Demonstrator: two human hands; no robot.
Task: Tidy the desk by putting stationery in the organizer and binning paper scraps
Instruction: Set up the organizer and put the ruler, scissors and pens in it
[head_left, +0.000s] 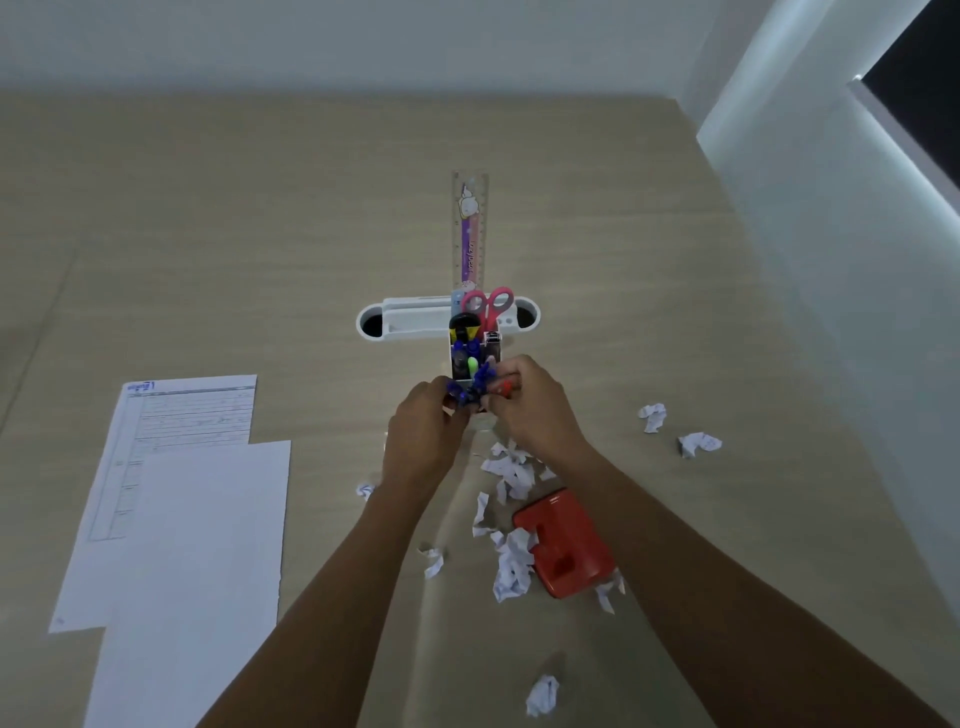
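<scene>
Both hands meet over the near end of the organizer (475, 358): the left hand (423, 436) and right hand (530, 410), fingers curled, together grip a bundle of pens (478, 389), mostly blue. The pens stand roughly upright, tips hidden. Paper scraps (511, 470) lie just behind the right hand.
</scene>
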